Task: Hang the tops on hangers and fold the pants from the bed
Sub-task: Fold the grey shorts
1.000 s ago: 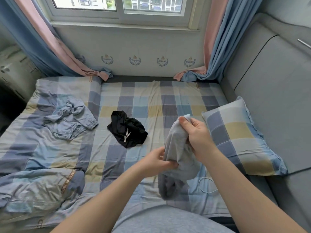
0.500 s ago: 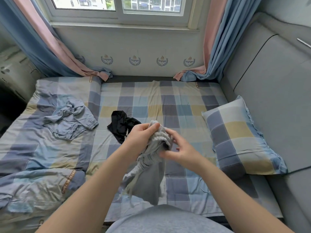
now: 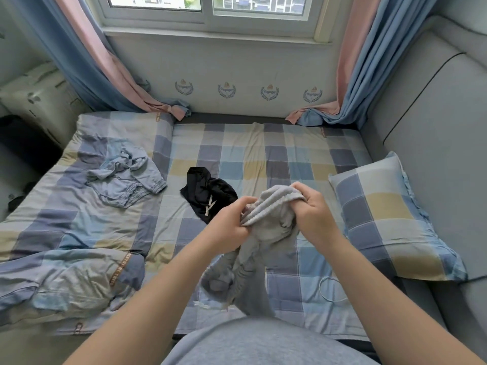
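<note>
Soft, matt grey knit with a ribbed waistband is seen in the pants (image 3: 266, 227). Thin, creased woven cloth covers the bed (image 3: 250, 159). The black shorts (image 3: 203, 191) look smooth and matt; the headboard (image 3: 434, 122) is matt upholstery.

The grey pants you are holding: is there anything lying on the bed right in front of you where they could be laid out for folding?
Nearly clear. Both hands, left and right, grip the grey pants above the bed. A thin white cord lies there, and the black garment sits further off, left.
</note>
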